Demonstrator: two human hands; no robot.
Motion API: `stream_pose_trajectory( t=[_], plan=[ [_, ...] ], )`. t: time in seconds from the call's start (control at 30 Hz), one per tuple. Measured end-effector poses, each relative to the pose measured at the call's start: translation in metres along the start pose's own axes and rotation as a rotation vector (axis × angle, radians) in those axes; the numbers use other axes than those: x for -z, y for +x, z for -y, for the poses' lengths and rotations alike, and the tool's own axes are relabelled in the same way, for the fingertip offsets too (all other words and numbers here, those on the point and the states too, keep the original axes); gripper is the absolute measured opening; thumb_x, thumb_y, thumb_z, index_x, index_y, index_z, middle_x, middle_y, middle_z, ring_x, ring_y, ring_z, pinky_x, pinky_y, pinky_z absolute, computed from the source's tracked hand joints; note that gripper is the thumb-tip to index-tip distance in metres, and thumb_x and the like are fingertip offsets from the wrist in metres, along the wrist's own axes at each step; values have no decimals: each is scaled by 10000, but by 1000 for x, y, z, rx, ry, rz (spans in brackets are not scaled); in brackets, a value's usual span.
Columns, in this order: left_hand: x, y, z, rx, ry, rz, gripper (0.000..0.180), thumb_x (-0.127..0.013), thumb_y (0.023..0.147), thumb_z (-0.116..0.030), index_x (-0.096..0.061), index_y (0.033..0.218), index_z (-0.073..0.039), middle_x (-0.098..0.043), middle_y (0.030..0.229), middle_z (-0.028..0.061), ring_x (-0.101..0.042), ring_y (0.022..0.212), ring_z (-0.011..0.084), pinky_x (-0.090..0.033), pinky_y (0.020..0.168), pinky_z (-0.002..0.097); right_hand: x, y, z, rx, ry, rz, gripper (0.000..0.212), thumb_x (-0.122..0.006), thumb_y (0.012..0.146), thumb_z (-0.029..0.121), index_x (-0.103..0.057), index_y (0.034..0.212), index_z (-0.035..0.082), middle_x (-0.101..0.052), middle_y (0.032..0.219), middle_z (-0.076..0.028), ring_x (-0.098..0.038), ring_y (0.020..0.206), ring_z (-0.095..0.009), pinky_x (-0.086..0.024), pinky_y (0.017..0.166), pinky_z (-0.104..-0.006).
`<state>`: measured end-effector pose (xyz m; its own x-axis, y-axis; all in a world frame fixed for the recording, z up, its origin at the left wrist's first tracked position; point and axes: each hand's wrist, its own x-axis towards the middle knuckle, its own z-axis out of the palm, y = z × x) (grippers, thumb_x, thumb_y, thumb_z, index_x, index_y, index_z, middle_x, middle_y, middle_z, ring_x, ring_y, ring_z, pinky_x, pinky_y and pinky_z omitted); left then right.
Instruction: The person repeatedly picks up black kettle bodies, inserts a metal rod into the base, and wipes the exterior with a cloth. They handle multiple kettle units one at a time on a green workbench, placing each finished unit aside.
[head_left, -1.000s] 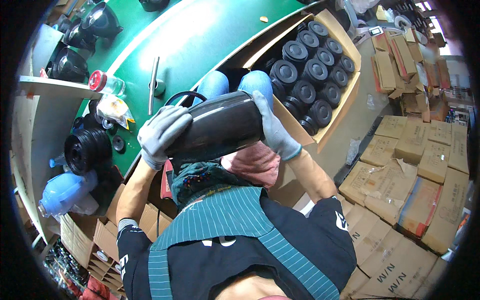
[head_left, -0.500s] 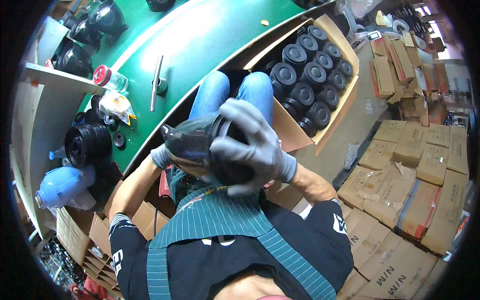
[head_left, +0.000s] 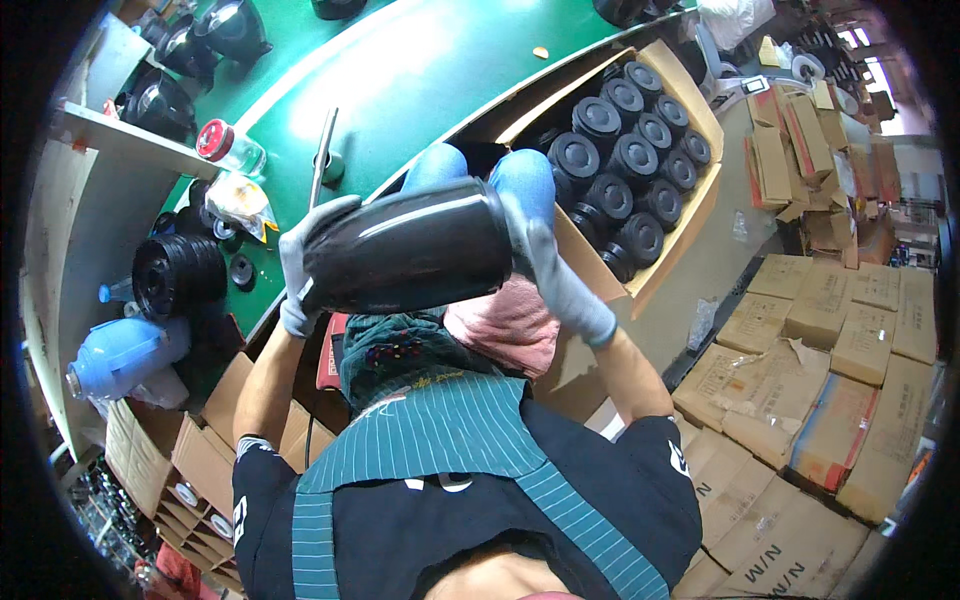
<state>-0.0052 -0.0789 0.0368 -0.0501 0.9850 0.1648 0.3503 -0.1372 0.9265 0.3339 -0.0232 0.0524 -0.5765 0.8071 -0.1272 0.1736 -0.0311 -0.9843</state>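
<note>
Head view is showing a person holding a glossy black cylindrical housing (head_left: 410,245) lying on its side above the lap, between both gloved hands. Left hand (head_left: 300,265) is gripping the left end of the housing, fingers curling over its rim. Right hand (head_left: 550,265) is pressing against the right end, fingers spreading along the end face, so both hands are grasping the same part. Directly beyond the housing, an open cardboard box (head_left: 690,190) is sitting beside the person's knees, holding rows of round black parts (head_left: 625,150) packed close together. A green work surface (head_left: 420,70) is running behind the hands. On it, left of the housing, a stack of black rings (head_left: 175,275) is lying near a blue container (head_left: 125,355), and a red-capped bottle (head_left: 228,148) is lying farther up. Sealed cartons (head_left: 830,330) are lying stacked on the floor to the right.
</note>
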Motion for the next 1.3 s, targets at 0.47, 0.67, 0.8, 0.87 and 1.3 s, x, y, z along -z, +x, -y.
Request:
stream_pose_trajectory(
  t=[0.47,0.67,0.8,0.87,1.3],
  plan=[
    [7,-1,-20,-354,181,-88,550,-886,812,-258,-755,1256,39,-786,1226,215,-777,1109,332,-589,1001,420,-19,17,33,184,104,-37,870,-292,1172,587,-140,1719,-72,-279,1767,-243,-266,1643,-322,-168,1332,-392],
    [4,-5,-10,-44,-95,-74,635,-880,795,-333,-747,1282,52,-780,1211,229,-775,1126,326,-584,1019,409,-36,-6,-1,441,-237,-181,839,-391,1113,449,-96,1736,-29,-264,1770,-228,-272,1636,-340,-192,1335,-424],
    [16,4,-42,-289,144,-10,581,-848,809,-260,-756,1308,23,-772,1260,232,-779,1141,344,-592,1019,414,-21,-33,-99,512,-483,-338,873,-600,1006,132,-133,1722,-49,-297,1742,-245,-332,1603,-365,-255,1317,-445],
    [17,9,-52,-331,204,2,555,-827,821,-243,-762,1311,9,-769,1275,230,-780,1142,357,-598,1016,420,-6,-41,-125,541,-631,-376,942,-704,953,-26,-151,1714,-59,-313,1728,-254,-363,1586,-377,-286,1308,-455],
    [19,28,-42,-811,444,99,465,-714,861,-212,-768,1314,-120,-768,1289,135,-765,1180,376,-650,942,454,-25,12,46,-29,385,-228,607,-286,1205,340,-300,1715,12,-371,1743,-135,-355,1604,-240,-228,1339,-370]
  ],
)
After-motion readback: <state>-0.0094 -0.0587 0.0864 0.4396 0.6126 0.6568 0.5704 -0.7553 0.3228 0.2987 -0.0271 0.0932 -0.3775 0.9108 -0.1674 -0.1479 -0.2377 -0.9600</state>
